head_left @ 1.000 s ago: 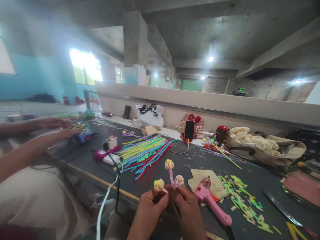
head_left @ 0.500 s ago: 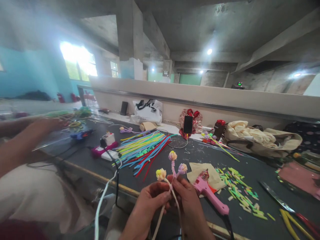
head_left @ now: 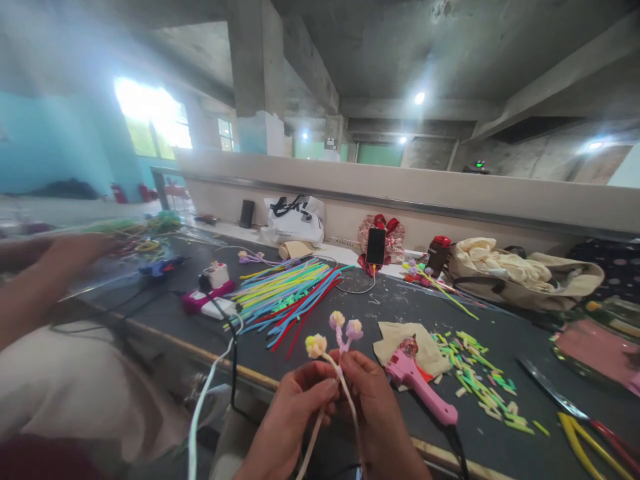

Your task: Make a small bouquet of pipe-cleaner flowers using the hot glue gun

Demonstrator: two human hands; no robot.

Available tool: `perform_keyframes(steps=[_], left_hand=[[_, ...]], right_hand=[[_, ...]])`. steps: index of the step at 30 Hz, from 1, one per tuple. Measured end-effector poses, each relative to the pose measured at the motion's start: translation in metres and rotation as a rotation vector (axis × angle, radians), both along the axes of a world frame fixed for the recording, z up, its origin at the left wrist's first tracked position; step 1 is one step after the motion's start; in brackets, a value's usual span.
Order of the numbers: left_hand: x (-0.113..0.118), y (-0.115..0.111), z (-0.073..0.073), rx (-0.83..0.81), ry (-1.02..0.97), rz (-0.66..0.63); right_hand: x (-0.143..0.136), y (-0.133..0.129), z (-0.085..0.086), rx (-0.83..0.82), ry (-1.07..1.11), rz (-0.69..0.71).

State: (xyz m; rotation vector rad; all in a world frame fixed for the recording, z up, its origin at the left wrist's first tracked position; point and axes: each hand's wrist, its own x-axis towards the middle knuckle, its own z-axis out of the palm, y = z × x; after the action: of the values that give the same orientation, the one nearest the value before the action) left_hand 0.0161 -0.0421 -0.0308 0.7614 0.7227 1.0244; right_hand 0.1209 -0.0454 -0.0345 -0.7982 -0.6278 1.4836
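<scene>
At the table's front edge my left hand (head_left: pixel 297 413) pinches a cream pipe-cleaner stem topped by a yellow and peach flower (head_left: pixel 316 346). Close against it, my right hand (head_left: pixel 376 407) is closed on a lilac pipe-cleaner sprig (head_left: pixel 345 337) that carries two small flowers. The stems come together between my fingertips, and their exact contact is hidden. Two pale stem ends hang below my hands. Right of my right hand lies a pink hot glue gun (head_left: pixel 423 387), its nozzle end on a beige cloth (head_left: pixel 395 332).
Coloured pipe cleaners (head_left: pixel 285 293) lie behind my hands. Cut green and yellow pieces (head_left: pixel 485 380) are scattered rightward, beside scissors (head_left: pixel 575 420). A power strip (head_left: pixel 210 300) with cables stands left. Another person's arm (head_left: pixel 50 273) works at far left. A phone (head_left: pixel 375 247) leans at the back.
Both hands have shifted slightly left with the flowers. The lilac sprig has dropped lower and sits closer to the cream-stemmed flower. The other person's arm has moved a little left.
</scene>
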Motion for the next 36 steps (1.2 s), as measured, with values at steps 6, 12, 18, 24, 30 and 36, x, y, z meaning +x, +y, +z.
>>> perform_keyframes(steps=[6,12,18,24,30,36], left_hand=[[0.004,-0.002,0.003,0.077,0.077,0.171],[-0.003,0.005,0.002,0.025,0.054,0.124],[-0.006,0.008,0.006,0.005,-0.081,0.052],[-0.005,0.007,0.011,-0.063,-0.042,0.118],[-0.008,0.008,0.009,-0.099,-0.115,0.022],[-0.007,0.008,0.004,-0.22,-0.201,0.007]], right_hand=[[0.0,-0.005,0.001,0.126,-0.343,-0.168],[0.012,-0.008,0.01,0.244,-0.573,-0.081],[0.022,-0.006,0.019,0.32,-0.773,-0.011],[0.023,-0.008,0.024,0.2,-0.703,0.195],[0.022,-0.009,0.033,0.111,-0.674,0.228],[0.022,-0.01,0.029,0.105,-0.667,0.173]])
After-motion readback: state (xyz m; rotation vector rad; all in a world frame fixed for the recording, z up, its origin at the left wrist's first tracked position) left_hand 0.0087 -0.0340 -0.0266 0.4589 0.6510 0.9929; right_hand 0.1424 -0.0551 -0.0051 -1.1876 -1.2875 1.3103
